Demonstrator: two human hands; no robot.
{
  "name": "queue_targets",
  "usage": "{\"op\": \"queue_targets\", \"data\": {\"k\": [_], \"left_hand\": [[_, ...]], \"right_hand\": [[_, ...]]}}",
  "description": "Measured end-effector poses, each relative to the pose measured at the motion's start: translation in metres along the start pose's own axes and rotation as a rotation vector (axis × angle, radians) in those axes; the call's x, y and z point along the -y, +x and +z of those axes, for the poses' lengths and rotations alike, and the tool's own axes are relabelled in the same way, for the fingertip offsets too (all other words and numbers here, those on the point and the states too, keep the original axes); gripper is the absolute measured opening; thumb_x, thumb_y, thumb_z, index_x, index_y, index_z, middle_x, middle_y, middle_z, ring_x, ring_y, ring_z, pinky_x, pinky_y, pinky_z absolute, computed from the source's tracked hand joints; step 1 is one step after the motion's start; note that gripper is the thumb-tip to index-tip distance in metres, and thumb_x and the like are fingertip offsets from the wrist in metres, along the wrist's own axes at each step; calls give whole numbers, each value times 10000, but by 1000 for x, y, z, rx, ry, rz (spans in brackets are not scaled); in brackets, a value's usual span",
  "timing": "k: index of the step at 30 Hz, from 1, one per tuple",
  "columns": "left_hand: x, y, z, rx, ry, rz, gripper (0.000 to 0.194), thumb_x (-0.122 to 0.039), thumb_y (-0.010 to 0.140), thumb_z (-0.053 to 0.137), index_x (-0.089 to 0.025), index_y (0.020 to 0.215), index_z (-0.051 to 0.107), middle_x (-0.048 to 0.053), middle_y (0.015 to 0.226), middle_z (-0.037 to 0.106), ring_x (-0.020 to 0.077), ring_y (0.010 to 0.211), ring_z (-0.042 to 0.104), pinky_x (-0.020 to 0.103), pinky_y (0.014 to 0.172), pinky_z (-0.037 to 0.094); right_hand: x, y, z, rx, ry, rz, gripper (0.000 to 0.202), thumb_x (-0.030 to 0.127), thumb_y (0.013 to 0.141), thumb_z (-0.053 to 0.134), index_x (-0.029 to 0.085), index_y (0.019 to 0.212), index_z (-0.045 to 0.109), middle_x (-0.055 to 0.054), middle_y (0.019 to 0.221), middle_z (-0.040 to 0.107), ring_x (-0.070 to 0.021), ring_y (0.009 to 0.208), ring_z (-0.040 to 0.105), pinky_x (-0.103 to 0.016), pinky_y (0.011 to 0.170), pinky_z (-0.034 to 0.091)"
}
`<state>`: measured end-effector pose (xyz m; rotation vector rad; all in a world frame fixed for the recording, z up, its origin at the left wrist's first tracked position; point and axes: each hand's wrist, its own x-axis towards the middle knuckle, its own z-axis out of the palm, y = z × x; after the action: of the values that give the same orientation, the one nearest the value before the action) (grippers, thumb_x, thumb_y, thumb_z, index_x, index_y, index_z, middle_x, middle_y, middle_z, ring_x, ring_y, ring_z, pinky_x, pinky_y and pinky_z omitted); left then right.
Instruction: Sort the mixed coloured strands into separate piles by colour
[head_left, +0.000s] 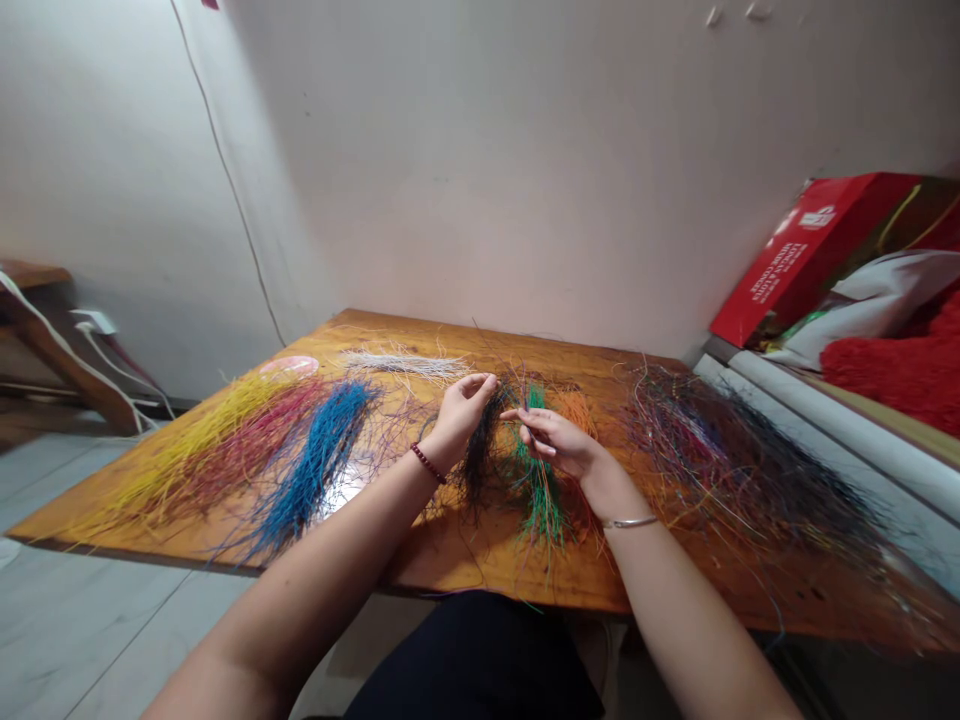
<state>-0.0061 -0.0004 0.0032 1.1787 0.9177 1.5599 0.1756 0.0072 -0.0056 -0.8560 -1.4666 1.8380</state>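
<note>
My left hand (pixel 463 405) is raised over a bundle of black strands (pixel 478 455), its thumb and fingertips pinched together; what they hold is too fine to tell. Just to its right my right hand (pixel 551 437) has its fingers closed near thin dark strands that rise above the fingertips. The two hands are close but apart. Under my right hand lies a bundle of green strands (pixel 544 500), with orange strands (pixel 577 412) beside it. A blue bundle (pixel 322 450) lies to the left of my hands, and a white bundle (pixel 405 364) behind.
Yellow strands (pixel 187 440) and red strands (pixel 262 445) cover the left of the wooden table (pixel 442 580). A large mixed dark pile (pixel 750 455) spreads over the right. A red box (pixel 795 250) and red fluffy cloth (pixel 900 365) stand beyond the right edge. The wall rises behind.
</note>
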Motion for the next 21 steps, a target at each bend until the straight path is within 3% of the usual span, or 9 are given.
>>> {"op": "queue_targets", "data": {"k": [6,15,21], "left_hand": [[4,0,2,70,49,50,358,-465,762,729,-128,873,682,88,914,680,171,865,604,289,838,460],[21,1,8,209,-54,-20,381,-476,703,771,-131,822,660,63,822,672,150,757,611,289,774,486],[18,0,5,71,-25,77,335,-446,722,762,-144,815,652,61,848,668,155,807,609,283,785,476]], "right_hand": [[-2,1,-3,-17,13,-2,261,326,904,598,168,1086,698,22,682,612,6,354,299,-165,364,208],[-2,1,-1,-50,29,-5,198,362,882,635,169,915,663,41,647,594,0,353,297,-156,372,252],[2,-1,2,-16,29,-13,240,357,894,613,167,1019,691,38,653,590,0,351,300,-164,375,257]]}}
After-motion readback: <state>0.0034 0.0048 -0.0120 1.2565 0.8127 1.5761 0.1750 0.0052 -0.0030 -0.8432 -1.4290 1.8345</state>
